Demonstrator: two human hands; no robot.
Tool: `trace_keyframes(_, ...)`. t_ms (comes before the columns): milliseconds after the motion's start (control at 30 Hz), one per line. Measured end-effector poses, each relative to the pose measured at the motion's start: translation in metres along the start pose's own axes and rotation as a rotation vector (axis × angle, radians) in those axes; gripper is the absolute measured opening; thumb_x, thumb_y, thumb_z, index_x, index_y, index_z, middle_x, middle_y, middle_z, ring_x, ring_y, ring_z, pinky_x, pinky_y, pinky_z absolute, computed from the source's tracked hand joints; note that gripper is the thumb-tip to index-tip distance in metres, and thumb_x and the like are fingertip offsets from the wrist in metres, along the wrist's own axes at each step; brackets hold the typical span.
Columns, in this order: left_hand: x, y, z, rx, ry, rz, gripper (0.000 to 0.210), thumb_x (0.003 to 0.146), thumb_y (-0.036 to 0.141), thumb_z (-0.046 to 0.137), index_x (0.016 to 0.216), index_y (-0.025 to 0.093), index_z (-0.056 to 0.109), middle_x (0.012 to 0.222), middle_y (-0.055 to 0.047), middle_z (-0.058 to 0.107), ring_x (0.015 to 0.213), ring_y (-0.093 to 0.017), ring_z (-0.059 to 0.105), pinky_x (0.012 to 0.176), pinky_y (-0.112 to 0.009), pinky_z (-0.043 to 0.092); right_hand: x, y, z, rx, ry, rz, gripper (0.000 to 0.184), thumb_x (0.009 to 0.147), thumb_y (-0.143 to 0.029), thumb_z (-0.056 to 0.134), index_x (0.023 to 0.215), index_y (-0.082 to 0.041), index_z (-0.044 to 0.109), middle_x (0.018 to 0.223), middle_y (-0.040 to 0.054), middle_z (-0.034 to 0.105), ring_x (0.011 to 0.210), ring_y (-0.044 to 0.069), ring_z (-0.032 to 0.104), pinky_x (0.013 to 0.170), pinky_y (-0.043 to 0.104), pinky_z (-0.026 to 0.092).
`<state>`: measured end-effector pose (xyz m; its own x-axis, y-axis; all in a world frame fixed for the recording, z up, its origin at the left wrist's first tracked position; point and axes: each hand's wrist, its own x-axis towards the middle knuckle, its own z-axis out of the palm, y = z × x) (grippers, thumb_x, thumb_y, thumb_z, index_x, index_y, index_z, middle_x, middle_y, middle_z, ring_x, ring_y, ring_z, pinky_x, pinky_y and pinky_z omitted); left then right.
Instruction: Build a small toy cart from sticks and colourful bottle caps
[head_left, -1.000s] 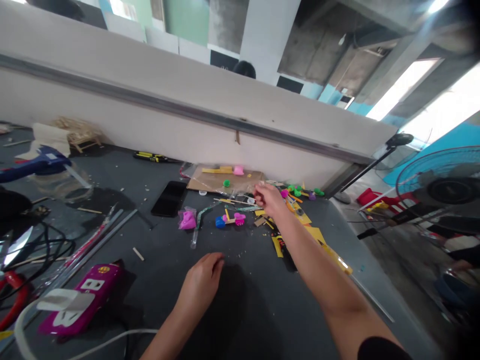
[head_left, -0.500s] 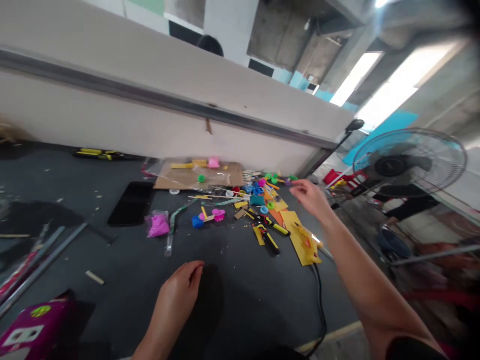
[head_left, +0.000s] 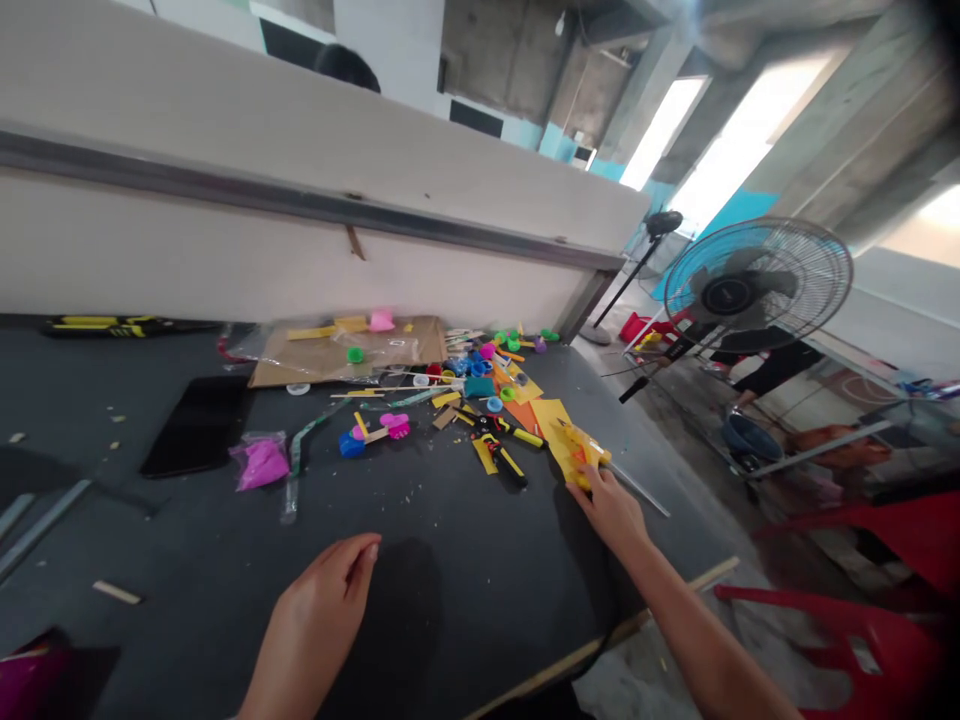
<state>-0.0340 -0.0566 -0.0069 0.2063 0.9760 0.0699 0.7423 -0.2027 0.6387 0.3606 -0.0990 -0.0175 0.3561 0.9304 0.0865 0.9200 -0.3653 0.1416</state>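
My right hand (head_left: pixel 611 505) is at the right side of the dark table, its fingers closed around the lower part of a yellow hot glue gun (head_left: pixel 577 445). The glue gun rests on a sheet of yellow card (head_left: pixel 551 415). Over the near part of the table is my left hand (head_left: pixel 319 610), thumb and fingers pressed together; whether something small is pinched there I cannot make out. Black-and-yellow pliers (head_left: pixel 499 450) lie left of the glue gun. Between the hands and the back panel sits a small piece made of pink and blue lumps with sticks (head_left: pixel 375 430).
Colourful clay lumps and caps (head_left: pixel 480 365) crowd the back right. Cardboard (head_left: pixel 337 355), a black phone (head_left: pixel 196 425) and a bagged pink lump (head_left: pixel 262 462) are further left. A white panel (head_left: pixel 285 265) borders the back. Beyond the table's right edge stand a fan (head_left: pixel 727 292) and red chairs (head_left: pixel 847 640).
My right hand has come from the clay pile back toward me and onto the glue gun. My left hand keeps its closed pose. The view has turned to the right.
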Motion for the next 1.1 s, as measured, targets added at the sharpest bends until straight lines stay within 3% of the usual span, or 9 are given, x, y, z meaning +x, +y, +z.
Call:
trace_keyframes(433, -0.012, 0.002, -0.007, 0.049, -0.017, -0.023, 0.029, 0.087, 0.035, 0.039, 0.096, 0.023, 0.063, 0.096, -0.003, 0.069, 0.086, -0.018, 0.064, 0.075, -0.029, 0.047, 0.063, 0.01, -0.005, 0.008, -0.094, 0.156, 0.045, 0.09, -0.05, 0.032, 0.115, -0.016, 0.049, 0.099, 0.0146, 0.06, 0.082, 0.025, 0.064, 0.065, 0.032, 0.044)
trace_keyframes(533, -0.013, 0.0, -0.009, 0.057, -0.017, -0.035, 0.028, 0.087, 0.033, 0.038, 0.096, 0.022, 0.063, 0.096, -0.003, 0.069, 0.086, -0.018, 0.064, 0.075, -0.029, 0.046, 0.067, 0.009, -0.018, -0.027, -0.129, 0.133, 0.051, 0.087, -0.053, 0.037, 0.12, -0.015, 0.047, 0.092, 0.0164, 0.064, 0.081, 0.029, 0.065, 0.065, 0.035, 0.045)
trace_keyframes(633, -0.008, 0.003, -0.015, 0.076, -0.013, -0.035, 0.027, 0.087, 0.029, 0.038, 0.097, 0.022, 0.062, 0.097, -0.004, 0.068, 0.087, -0.017, 0.063, 0.076, -0.028, 0.045, 0.066, -0.007, -0.045, -0.008, -0.089, 0.086, 0.053, 0.085, -0.054, 0.041, 0.119, -0.015, 0.05, 0.087, 0.0165, 0.066, 0.079, 0.03, 0.064, 0.064, 0.037, 0.045)
trace_keyframes(767, 0.018, 0.016, -0.036, 0.184, 0.009, -0.028, 0.024, 0.086, 0.025, 0.039, 0.086, 0.021, 0.062, 0.087, -0.004, 0.067, 0.079, -0.018, 0.062, 0.069, -0.027, 0.043, 0.056, -0.072, -0.094, 0.332, 0.1, -0.227, 0.033, 0.086, -0.043, 0.046, 0.111, -0.023, 0.055, 0.084, 0.0065, 0.067, 0.076, 0.022, 0.063, 0.064, 0.029, 0.043)
trace_keyframes(867, 0.048, 0.022, -0.052, 0.289, 0.101, -0.106, 0.021, 0.084, 0.027, 0.042, 0.081, 0.021, 0.062, 0.081, -0.004, 0.066, 0.075, -0.019, 0.062, 0.063, -0.027, 0.041, 0.046, -0.144, -0.11, 0.649, 0.082, -0.546, 0.018, 0.086, -0.034, 0.047, 0.091, -0.024, 0.061, 0.079, 0.0012, 0.067, 0.072, 0.016, 0.062, 0.064, 0.024, 0.041)
trace_keyframes(967, 0.074, 0.016, -0.057, 0.333, 0.177, -0.217, 0.019, 0.083, 0.027, 0.045, 0.084, 0.019, 0.063, 0.081, -0.006, 0.067, 0.074, -0.02, 0.062, 0.063, -0.027, 0.042, 0.041, -0.21, -0.095, 0.843, 0.005, -0.69, 0.013, 0.083, -0.029, 0.05, 0.085, -0.022, 0.06, 0.076, 0.0002, 0.065, 0.071, 0.015, 0.061, 0.065, 0.023, 0.041)
trace_keyframes(1100, 0.088, -0.002, -0.041, 0.257, 0.275, -0.215, 0.023, 0.082, 0.02, 0.046, 0.098, 0.017, 0.062, 0.092, -0.008, 0.066, 0.085, -0.02, 0.061, 0.073, -0.028, 0.044, 0.043, -0.263, -0.052, 1.027, -0.103, -0.521, 0.015, 0.08, -0.026, 0.051, 0.092, -0.021, 0.058, 0.068, -0.0015, 0.062, 0.062, 0.015, 0.06, 0.061, 0.024, 0.043)
